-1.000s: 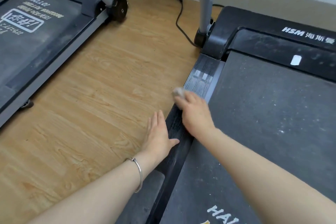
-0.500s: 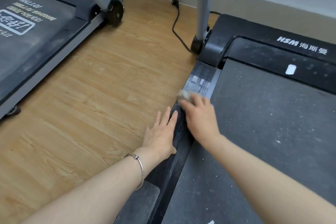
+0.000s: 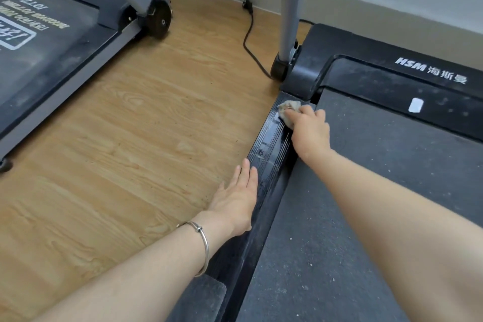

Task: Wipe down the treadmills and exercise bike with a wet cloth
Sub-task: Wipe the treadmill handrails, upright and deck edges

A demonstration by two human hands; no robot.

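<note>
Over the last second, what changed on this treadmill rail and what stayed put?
The right hand slid the cloth forward along the side rail, reaching its front end by the motor cover. No new grasp or release. The left hand stayed flat on the floor beside the rail.

Bare forearms; thin, apparently metal bangle on left wrist.

The ribbed black plastic side rail looks glossy and wet; the belt is matt, grainy, dusty. The cloth is crumpled fabric, the floor smooth wood-grain.
</note>
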